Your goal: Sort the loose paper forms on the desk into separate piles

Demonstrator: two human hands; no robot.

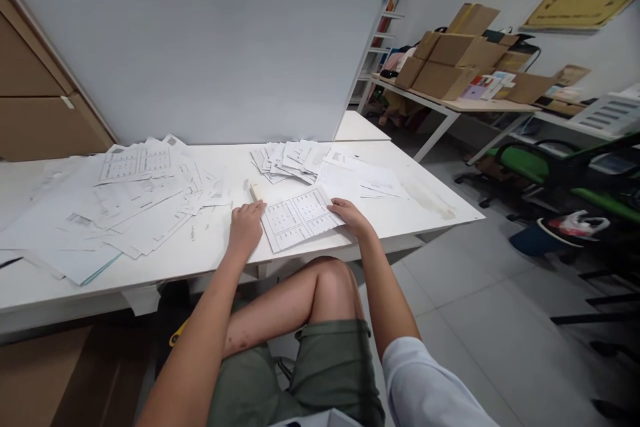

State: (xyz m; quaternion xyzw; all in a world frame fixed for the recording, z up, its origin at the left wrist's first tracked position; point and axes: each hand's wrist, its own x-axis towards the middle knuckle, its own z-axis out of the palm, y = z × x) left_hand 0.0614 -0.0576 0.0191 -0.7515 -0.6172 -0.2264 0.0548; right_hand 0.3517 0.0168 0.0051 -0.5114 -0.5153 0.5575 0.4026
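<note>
A white printed sheet [301, 219] with grids of small marks lies tilted at the front of the white table [375, 227], its right side slightly raised. My left hand [246, 225] is closed at the sheet's left edge, its thumb by the upper corner. At the right edge, my right hand [351, 215] pinches the paper between thumb and fingers. Just beyond my left hand lies a small pale stick-like object [255, 191], whose kind I cannot make out. Behind the sheet rests a stack of printed slips [293, 159], with loose papers [380, 180] to its right.
A wide heap of papers [135, 193] spreads over the table's left side. Along the back stands a whiteboard [225, 47]. Cardboard boxes [450, 57] fill another table at the right, near green chairs [523, 161] and a dark bin [545, 237].
</note>
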